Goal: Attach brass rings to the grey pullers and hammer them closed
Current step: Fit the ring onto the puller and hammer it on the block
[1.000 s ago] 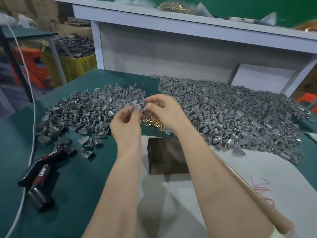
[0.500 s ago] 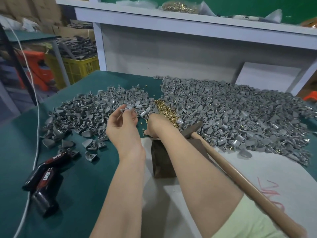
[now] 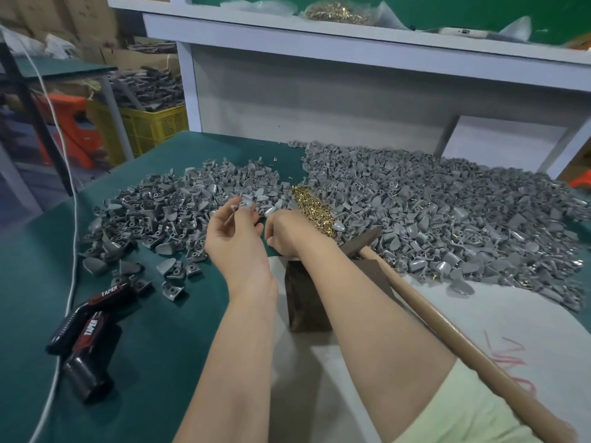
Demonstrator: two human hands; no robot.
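**Head view of the workbench.** The left hand (image 3: pixel 236 241) is raised over the near edge of the left heap of pullers (image 3: pixel 153 212). Its thumb and fingertips pinch a single grey puller (image 3: pixel 247 201), held clear of the heap.

The right hand (image 3: pixel 286 235) lies just right of the left hand, back uppermost. Its fingers curl downward out of sight, so it cannot be told whether they grip anything. This hand sits at the near edge of the pile of brass rings (image 3: pixel 311 207), which lies between the left heap and the larger right heap of pullers (image 3: pixel 447 215).

A dark block (image 3: pixel 303 302) stands just on the near side of the right hand, partly hidden by the forearm. The hammer (image 3: pixel 447 327) lies with its head beside the block, its wooden handle running to the near right over a white sheet (image 3: pixel 511 314).

At near left, on the green mat (image 3: pixel 144 362), lie a black-and-red tool marked TAPER (image 3: pixel 89 318) and a white cable (image 3: pixel 74 219).
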